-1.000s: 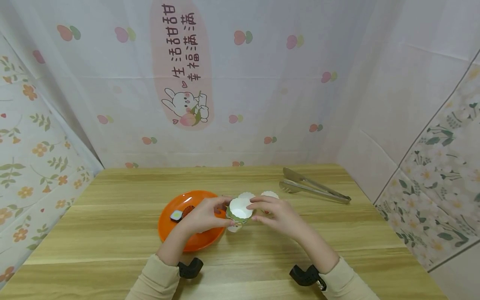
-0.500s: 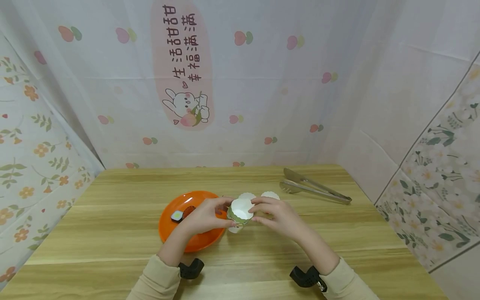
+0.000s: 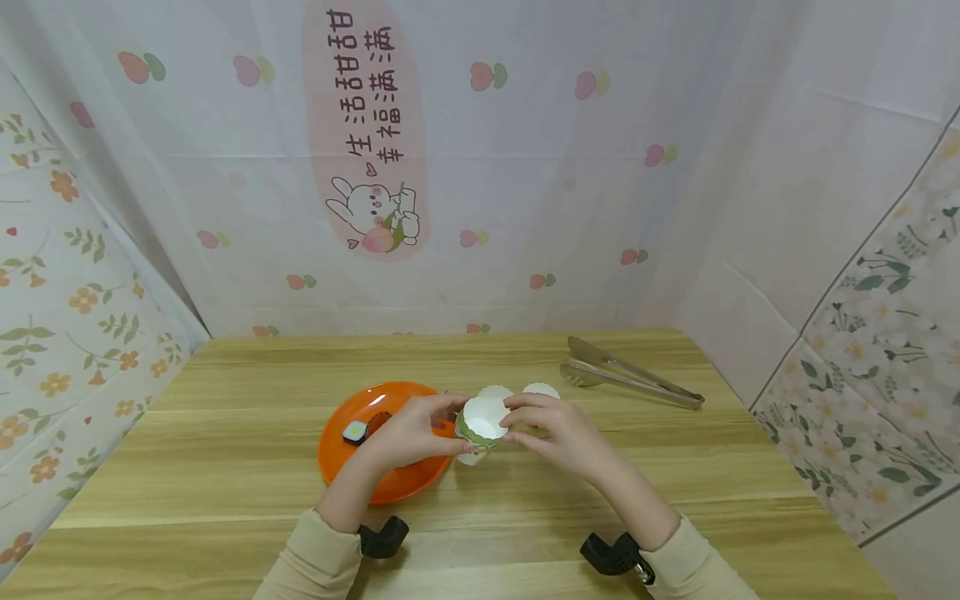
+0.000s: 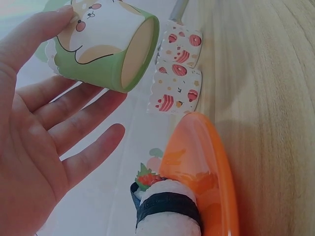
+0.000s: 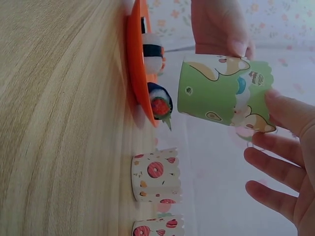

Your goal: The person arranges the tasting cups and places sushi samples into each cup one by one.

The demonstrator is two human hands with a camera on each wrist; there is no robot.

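Observation:
A green paper cup with dog prints is held tilted above the table between both hands, its white inside facing up in the head view. My left hand grips one side; in the left wrist view the thumb lies on the cup and the fingers on its opposite side. My right hand pinches the scalloped rim with thumb and fingertips, as the right wrist view shows on the cup. Behind it stand two white paper cups with pink donut prints, a nearer one and another beside it.
An orange plate sits to the left, partly under my left forearm. It carries sushi pieces, including a seaweed-banded rice piece and a roll with red filling. Metal tongs lie spread at the back right of the wooden table.
The green cup has turned slightly between the fingers, so its printed face shows differently. Both hands stay in nearly the same place.

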